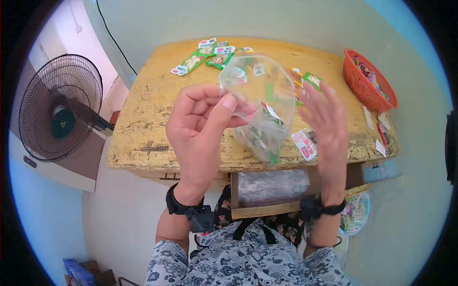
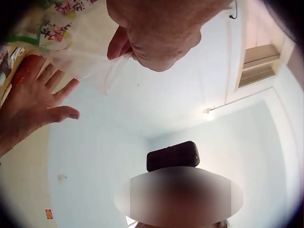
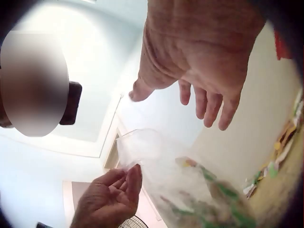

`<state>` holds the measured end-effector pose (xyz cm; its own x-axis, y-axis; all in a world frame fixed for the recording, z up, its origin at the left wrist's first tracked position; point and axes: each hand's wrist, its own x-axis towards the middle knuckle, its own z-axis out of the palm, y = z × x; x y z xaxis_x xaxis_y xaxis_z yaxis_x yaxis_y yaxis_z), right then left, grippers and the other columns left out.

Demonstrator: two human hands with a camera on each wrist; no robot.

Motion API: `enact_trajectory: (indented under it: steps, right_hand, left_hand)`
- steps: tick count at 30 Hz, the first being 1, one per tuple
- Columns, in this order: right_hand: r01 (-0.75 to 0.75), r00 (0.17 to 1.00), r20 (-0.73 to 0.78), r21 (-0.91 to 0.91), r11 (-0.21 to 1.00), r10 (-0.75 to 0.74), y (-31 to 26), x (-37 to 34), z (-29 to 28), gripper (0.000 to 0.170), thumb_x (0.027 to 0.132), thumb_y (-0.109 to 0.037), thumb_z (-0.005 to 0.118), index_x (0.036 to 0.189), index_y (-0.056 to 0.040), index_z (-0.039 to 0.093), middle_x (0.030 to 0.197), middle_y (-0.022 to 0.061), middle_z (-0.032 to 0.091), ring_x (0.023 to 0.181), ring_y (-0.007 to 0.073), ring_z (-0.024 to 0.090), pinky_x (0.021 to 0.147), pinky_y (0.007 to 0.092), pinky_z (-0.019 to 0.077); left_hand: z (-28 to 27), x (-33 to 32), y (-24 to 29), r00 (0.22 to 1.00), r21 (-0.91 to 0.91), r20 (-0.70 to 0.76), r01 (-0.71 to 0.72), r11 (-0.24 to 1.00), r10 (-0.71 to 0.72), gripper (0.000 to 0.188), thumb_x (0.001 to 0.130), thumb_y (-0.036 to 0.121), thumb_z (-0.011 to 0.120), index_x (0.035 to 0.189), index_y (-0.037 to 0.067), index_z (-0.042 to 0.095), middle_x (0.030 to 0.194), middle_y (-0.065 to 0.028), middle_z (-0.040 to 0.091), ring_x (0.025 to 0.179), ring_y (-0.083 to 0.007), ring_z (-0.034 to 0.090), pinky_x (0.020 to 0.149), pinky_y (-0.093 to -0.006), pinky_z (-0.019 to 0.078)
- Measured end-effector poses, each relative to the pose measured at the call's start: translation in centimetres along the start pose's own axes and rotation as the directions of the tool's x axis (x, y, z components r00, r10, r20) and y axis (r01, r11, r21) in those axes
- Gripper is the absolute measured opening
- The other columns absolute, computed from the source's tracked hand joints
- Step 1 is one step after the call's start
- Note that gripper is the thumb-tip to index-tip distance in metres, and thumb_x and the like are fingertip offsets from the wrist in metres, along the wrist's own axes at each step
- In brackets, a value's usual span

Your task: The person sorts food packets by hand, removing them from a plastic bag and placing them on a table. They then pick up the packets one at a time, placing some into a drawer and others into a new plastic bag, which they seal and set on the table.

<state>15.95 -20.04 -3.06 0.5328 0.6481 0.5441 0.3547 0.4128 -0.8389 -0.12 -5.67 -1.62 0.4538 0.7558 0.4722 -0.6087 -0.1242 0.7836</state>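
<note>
My left hand (image 1: 196,126) pinches the rim of a clear plastic bag (image 1: 260,140) between thumb and fingers, holding it up over the front of the wooden table. The bag's mouth gapes wide at the top. Several small green and white snack packets (image 3: 228,192) lie inside, seen through the plastic in the right wrist view. To the right of the bag my right hand (image 1: 329,126) is raised with its fingers spread, slightly blurred, and holds nothing. Below it on the table lies a white and red packet (image 1: 304,144).
Snack packets (image 1: 193,62) lie along the table's back. A red basket (image 1: 347,78) with colourful contents stands at the right, near a red and black small item (image 1: 383,134). The open drawer (image 1: 267,210) holds clear plastic. A basin (image 1: 367,212) of packets sits below right; a fan (image 1: 61,107) stands left.
</note>
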Motion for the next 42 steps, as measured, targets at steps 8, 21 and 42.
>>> enact_trajectory:
  steps: [8,21,42]
  right_hand:
    - [-0.296,0.955,-0.077,-0.359,0.885,0.288,4.2,-5.2,4.1,0.102,0.077,-0.019,0.086,0.157,-0.0022,0.025,0.147,0.0194,0.048,0.135,0.0301,0.050,0.112,0.0396,0.0407]
    - [-0.281,0.933,-0.163,0.230,0.932,0.322,-1.0,-9.8,-2.0,0.085,0.075,-0.005,0.082,0.146,0.0016,0.037,0.135,0.0115,0.056,0.125,0.0204,0.055,0.108,0.0361,0.0425]
    - [-0.226,0.972,-0.076,-0.081,0.971,0.220,1.0,-16.0,-5.3,0.054,0.072,-0.024,0.089,0.111,-0.0031,0.059,0.101,0.0023,0.061,0.092,0.0120,0.054,0.081,0.0303,0.0474]
  left_hand:
    - [2.9,-0.7,-0.9,0.983,-0.183,0.169,0.104,0.978,-0.072,0.018,0.099,0.001,0.060,0.115,-0.003,0.052,0.107,-0.0166,0.069,0.097,-0.0223,0.072,0.078,-0.0318,0.0636]
    - [0.5,-8.2,-0.9,0.951,0.255,0.146,0.229,0.939,-0.271,0.096,0.079,0.008,0.083,0.157,0.001,0.026,0.145,-0.0186,0.048,0.136,-0.0289,0.049,0.104,-0.0436,0.0499]
    - [4.0,-14.5,-5.3,0.847,-0.014,0.019,0.532,0.846,-0.532,0.067,0.072,0.008,0.087,0.129,-0.003,0.054,0.121,-0.0113,0.066,0.106,-0.0203,0.066,0.094,-0.0360,0.0530]
